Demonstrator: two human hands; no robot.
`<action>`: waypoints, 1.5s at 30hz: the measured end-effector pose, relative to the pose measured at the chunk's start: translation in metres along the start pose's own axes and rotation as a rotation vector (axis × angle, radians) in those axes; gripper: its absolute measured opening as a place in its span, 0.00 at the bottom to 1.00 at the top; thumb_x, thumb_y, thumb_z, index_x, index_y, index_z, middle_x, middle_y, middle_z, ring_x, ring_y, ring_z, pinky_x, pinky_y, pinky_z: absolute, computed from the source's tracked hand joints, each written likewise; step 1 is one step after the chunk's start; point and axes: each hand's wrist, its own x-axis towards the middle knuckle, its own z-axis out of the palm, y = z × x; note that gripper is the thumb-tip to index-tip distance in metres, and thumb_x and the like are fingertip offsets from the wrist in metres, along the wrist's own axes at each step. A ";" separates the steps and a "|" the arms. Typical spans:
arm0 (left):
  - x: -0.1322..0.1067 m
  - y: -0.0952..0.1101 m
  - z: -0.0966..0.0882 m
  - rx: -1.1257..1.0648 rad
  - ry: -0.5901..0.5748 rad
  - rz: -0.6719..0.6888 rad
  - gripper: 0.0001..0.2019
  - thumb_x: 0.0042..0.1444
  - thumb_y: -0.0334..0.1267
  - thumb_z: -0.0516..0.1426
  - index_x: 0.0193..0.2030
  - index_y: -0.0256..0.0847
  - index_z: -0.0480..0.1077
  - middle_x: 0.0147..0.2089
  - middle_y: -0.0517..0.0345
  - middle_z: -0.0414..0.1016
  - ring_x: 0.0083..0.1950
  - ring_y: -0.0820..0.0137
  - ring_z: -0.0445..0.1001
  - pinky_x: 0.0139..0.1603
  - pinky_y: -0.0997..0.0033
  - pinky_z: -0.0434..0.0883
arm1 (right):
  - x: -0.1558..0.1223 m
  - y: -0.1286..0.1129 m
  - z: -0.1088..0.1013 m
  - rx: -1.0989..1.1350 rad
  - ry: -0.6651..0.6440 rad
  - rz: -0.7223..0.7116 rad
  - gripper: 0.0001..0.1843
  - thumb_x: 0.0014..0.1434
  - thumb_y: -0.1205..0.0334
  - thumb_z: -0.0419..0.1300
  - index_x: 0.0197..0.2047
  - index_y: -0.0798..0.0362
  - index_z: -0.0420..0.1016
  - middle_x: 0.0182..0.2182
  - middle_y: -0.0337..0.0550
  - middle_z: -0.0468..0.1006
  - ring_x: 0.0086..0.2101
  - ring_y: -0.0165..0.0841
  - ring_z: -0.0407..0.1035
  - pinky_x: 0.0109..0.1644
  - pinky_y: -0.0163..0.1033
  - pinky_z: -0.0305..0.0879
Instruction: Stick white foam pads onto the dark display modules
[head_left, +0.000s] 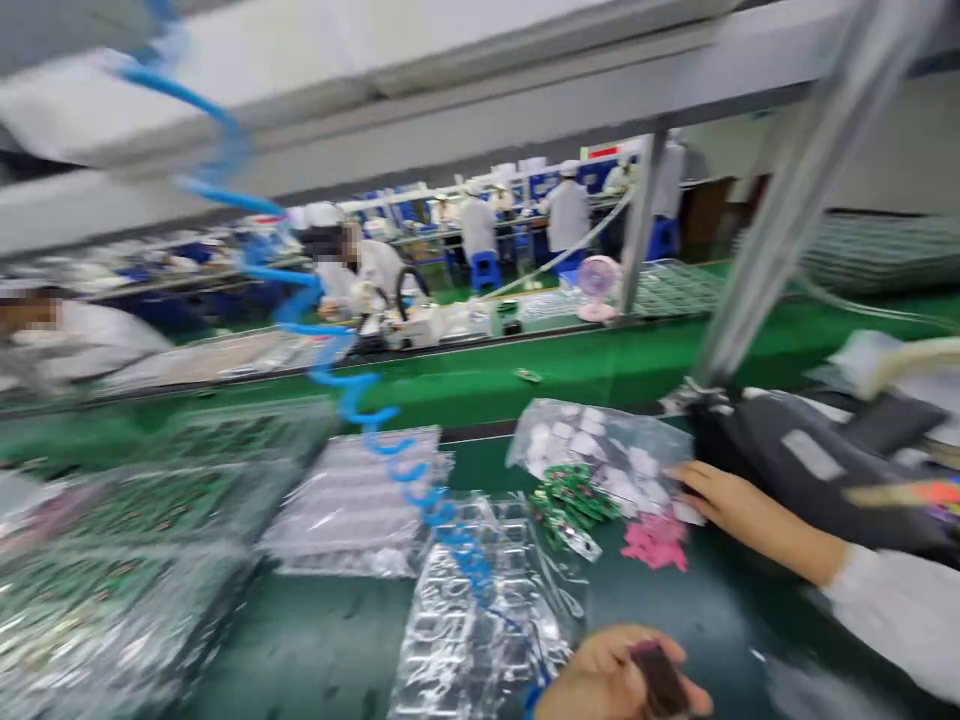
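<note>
My left hand [600,680], at the bottom edge, is closed on a small dark rectangular piece [660,680] with a pinkish edge; blur hides its kind. A blue band circles that wrist. To the right, my right hand [731,505] reaches in with fingers stretched out and apart at the side of a clear plastic bag [551,415] of white pieces [589,445]. Just left of its fingertips lie pink pieces [656,540]. Beside them is a heap of small green circuit boards [574,495].
A clear moulded tray [457,610] lies left of my left hand, crossed by a coiled blue cord [330,375]. Bagged whitish sheets [352,500] and trays of green boards [150,510] are further left. A metal post [787,200] rises at right. Co-workers sit beyond the green belt [450,385].
</note>
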 end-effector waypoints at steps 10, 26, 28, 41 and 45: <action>-0.001 0.010 0.022 -0.033 0.120 -0.072 0.17 0.45 0.43 0.64 0.41 0.38 0.73 0.34 0.54 0.77 0.32 0.76 0.71 0.42 0.68 0.63 | -0.027 -0.010 -0.035 0.203 -0.052 0.347 0.12 0.59 0.59 0.57 0.44 0.57 0.68 0.35 0.40 0.73 0.28 0.27 0.68 0.33 0.37 0.67; 0.003 0.008 0.031 -0.069 0.092 0.009 0.17 0.44 0.40 0.64 0.42 0.39 0.74 0.50 0.47 0.73 0.51 0.63 0.69 0.55 0.62 0.60 | -0.051 -0.094 -0.073 0.688 -0.050 0.410 0.17 0.51 0.56 0.60 0.44 0.54 0.72 0.31 0.40 0.75 0.29 0.29 0.69 0.31 0.34 0.66; 0.003 0.009 0.037 -0.083 0.059 -0.032 0.16 0.44 0.40 0.64 0.41 0.38 0.74 0.50 0.47 0.73 0.54 0.59 0.68 0.57 0.58 0.59 | -0.061 -0.124 -0.076 0.649 -0.136 0.285 0.16 0.49 0.61 0.62 0.43 0.51 0.71 0.29 0.37 0.74 0.29 0.28 0.69 0.32 0.32 0.65; -0.002 0.013 0.053 -0.079 0.048 -0.004 0.17 0.38 0.40 0.67 0.34 0.31 0.76 0.38 0.49 0.75 0.41 0.69 0.73 0.50 0.67 0.66 | -0.071 -0.172 -0.067 0.260 -0.130 -0.093 0.14 0.53 0.69 0.62 0.42 0.48 0.66 0.35 0.34 0.73 0.37 0.28 0.65 0.40 0.31 0.62; 0.001 0.015 0.054 -0.086 0.030 0.081 0.16 0.40 0.40 0.66 0.35 0.31 0.76 0.36 0.51 0.73 0.42 0.70 0.71 0.41 0.77 0.66 | -0.077 -0.177 -0.054 0.113 0.014 -0.134 0.16 0.51 0.64 0.64 0.43 0.50 0.67 0.38 0.39 0.74 0.39 0.34 0.66 0.43 0.40 0.64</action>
